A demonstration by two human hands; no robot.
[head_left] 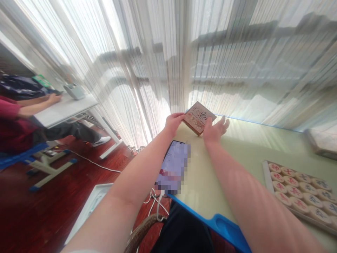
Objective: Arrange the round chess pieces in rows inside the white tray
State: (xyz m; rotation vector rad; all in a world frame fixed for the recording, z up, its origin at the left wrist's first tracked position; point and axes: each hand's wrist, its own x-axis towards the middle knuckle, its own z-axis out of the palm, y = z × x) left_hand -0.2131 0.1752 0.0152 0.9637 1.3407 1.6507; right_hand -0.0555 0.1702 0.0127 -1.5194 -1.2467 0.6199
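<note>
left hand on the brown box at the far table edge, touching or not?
Touching. The head view shows the left hand with its fingers laid against the left edge of the brown box, no gap between them. The right hand meets the box's other side.

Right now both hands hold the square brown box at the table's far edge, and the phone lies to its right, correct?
Not quite: the head view shows the phone to the left of the square brown box, nearer the person. Both the left hand and right hand do hold it.
</note>
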